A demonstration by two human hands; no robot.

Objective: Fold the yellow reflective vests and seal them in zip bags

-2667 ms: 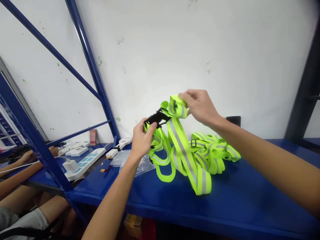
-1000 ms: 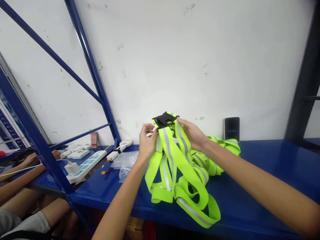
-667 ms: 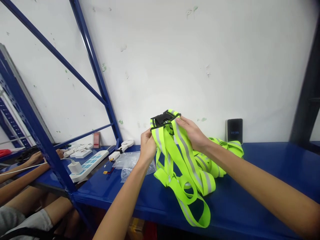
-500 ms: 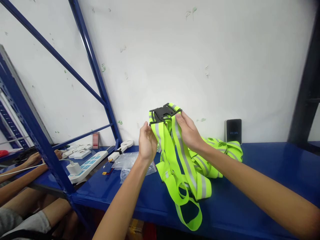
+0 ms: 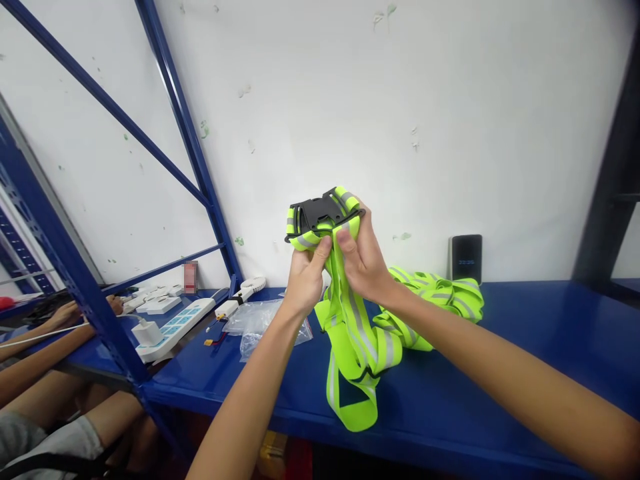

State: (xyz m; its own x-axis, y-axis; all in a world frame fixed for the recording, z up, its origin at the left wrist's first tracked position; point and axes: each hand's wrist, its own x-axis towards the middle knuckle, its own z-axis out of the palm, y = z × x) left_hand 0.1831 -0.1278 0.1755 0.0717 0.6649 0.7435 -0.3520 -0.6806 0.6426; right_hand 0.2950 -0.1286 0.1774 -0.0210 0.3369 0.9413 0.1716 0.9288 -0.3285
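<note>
A fluorescent yellow-green strap with a grey reflective stripe [image 5: 360, 327] hangs from my two hands above the blue tabletop. Its black plastic buckle [image 5: 320, 213] is at the top, with both halves joined. My left hand [image 5: 306, 277] is closed on the strap just under the buckle's left part, thumb pointing up. My right hand [image 5: 364, 257] grips the strap below the buckle's right end, its fingers partly hidden behind. Loops of strap reach down to the table, and more bunched strap [image 5: 440, 293] lies behind my right forearm.
On the blue table [image 5: 525, 347], a black device with a clock display [image 5: 466, 259] leans on the wall. Left are clear plastic bags [image 5: 260, 327], a power strip [image 5: 180, 327], a small white fan [image 5: 253, 285] and blue rack posts. Another person's hands [image 5: 67, 315] are at far left.
The buckle has risen slightly and faces me more. My left hand has moved right, closer to my right hand, with its thumb now on the strap. The hanging loops have shifted left and up.
</note>
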